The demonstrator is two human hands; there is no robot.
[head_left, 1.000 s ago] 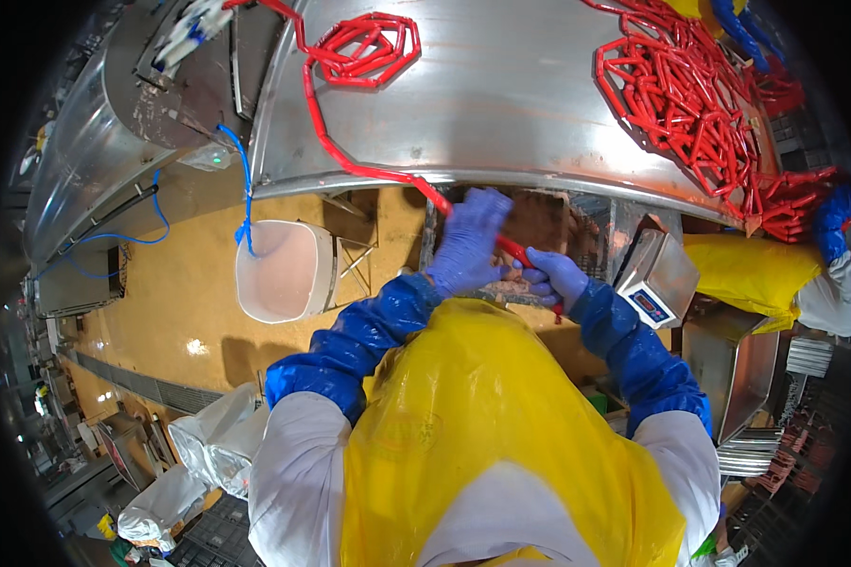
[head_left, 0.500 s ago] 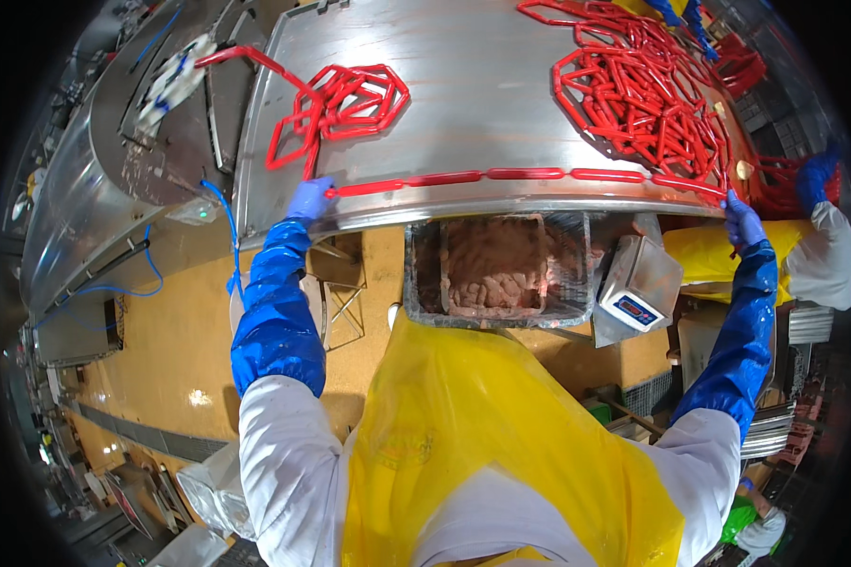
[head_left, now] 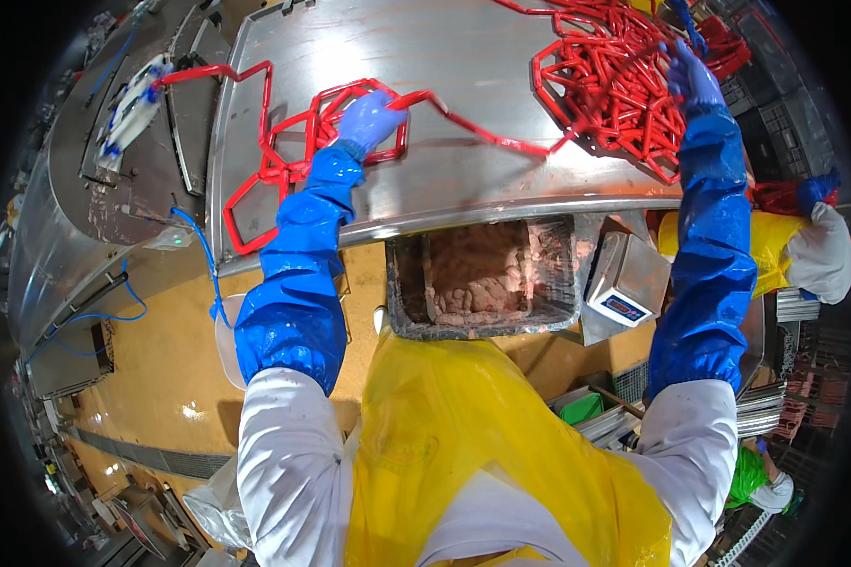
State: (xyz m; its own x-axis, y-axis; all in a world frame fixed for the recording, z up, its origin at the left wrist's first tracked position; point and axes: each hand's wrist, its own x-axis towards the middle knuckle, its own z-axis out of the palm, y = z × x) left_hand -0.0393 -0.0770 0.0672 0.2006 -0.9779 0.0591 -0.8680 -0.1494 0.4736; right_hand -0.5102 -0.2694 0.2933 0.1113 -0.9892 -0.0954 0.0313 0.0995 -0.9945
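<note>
A chain of red sausage links [head_left: 496, 142] runs across the steel table [head_left: 482, 71]. My left hand [head_left: 369, 121], in a violet glove, is closed around the chain above a small coil of links [head_left: 317, 113]. To the right, the chain rises, blurred, toward a big heap of red sausages [head_left: 624, 94]. Over that heap's right side is my right hand [head_left: 695, 80], gloved alike, its fingers stretched out and apart. At the far left, more links lead from a white, blue-marked part [head_left: 132, 109] of a steel machine onto the table.
Below the table's near edge stands a tub [head_left: 397, 283] of pinkish meat, with a scale [head_left: 629, 279] to its right. A co-worker's sleeve [head_left: 818, 250] shows at the right, another's blue sleeve [head_left: 690, 26] beyond the heap. A blue hose [head_left: 199, 236] hangs at the table's left corner.
Both hands have moved away from the near edge, the left rightward to the coil, the right over the heap. The straight stretch of links has lifted off the edge and now sags between them.
</note>
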